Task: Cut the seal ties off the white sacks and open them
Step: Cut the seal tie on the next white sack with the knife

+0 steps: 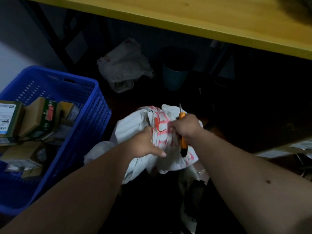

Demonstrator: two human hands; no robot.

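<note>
A dim floor under a yellow table [202, 19] fills the view, with dark metal legs crossing behind it. In the middle of the floor lies a white sack [152, 132] printed with red characters, too smeared to read. The left hand [143, 144] lies on the near side of the sack, thumb spread out along the cloth and the fingers tucked into a fold, gripping the fabric. The right hand [186, 126] is closed round an orange utility knife [183, 139], its thin blade sticking up past the knuckles and its dark butt end pointing down over the sack; the same hand is pressed against the printed cloth. Whether a seal tie is on this sack cannot be told.

Farther back, under the table, a second white sack [125, 65] sits crumpled with faint red marks, just beside a dark round bin [175, 71]. At the left stands a blue plastic crate [91, 115] holding cardboard parcels [38, 115] with white shipping labels and barcodes, the print too small to read.
</note>
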